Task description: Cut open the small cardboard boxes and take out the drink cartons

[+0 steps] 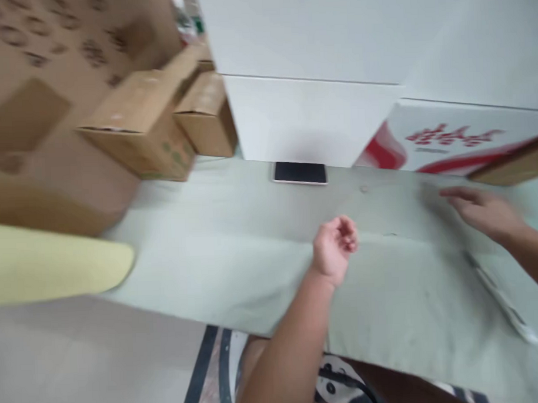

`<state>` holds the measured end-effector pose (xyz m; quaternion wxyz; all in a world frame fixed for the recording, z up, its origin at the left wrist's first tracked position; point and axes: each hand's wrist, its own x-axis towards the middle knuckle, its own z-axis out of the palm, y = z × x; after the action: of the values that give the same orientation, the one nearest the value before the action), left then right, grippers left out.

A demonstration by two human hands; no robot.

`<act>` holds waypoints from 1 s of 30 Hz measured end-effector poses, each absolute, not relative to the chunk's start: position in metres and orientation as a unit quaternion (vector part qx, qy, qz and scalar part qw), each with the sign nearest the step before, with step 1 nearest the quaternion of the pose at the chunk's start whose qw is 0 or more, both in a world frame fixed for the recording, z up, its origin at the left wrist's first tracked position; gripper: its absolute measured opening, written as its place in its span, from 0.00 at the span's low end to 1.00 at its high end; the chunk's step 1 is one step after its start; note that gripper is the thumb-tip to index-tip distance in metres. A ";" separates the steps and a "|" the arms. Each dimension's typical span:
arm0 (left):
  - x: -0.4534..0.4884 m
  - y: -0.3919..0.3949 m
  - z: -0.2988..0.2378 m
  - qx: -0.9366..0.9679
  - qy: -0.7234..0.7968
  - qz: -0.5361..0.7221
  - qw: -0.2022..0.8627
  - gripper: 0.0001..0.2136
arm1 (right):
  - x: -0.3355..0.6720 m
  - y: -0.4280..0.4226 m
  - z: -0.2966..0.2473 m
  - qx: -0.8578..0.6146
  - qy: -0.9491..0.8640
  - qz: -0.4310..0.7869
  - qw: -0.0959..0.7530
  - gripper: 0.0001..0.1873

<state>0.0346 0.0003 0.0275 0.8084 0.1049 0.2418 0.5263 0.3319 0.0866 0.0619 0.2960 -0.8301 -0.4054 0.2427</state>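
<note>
My left hand is above the pale green tablecloth, its fingers curled in loosely, and I see nothing in it. To the right, my right hand is held over the cloth, slightly blurred, with its fingers stretched out to the left and nothing visible in them. Below that hand lies a slim white pen-like stick with a dark end, blurred and apart from the fingers. A phone with a dark screen lies flat beyond my left hand, close to the white boxes.
White boxes stand along the back, one with red print. Brown cartons are at the left, beside a rounded yellow surface. A small ring-like thing lies on the tablecloth. A brown box edge is at the right.
</note>
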 end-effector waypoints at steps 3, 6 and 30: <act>0.014 -0.002 0.026 0.095 0.229 0.549 0.798 0.16 | 0.257 0.075 0.065 -0.798 -0.540 0.198 0.178 0.11; -0.011 -0.008 0.028 0.070 0.234 0.570 0.785 0.16 | 0.162 0.075 0.075 -0.673 -0.679 0.205 0.212 0.11; -0.102 -0.017 0.044 -0.140 0.290 0.692 0.646 0.14 | -0.269 0.124 0.117 -0.433 -0.895 -0.038 0.099 0.29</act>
<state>-0.1017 -0.0169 0.0440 0.6461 -0.1404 0.2905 0.6917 -0.2694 0.1242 0.1171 0.0991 -0.4327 -0.8953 -0.0378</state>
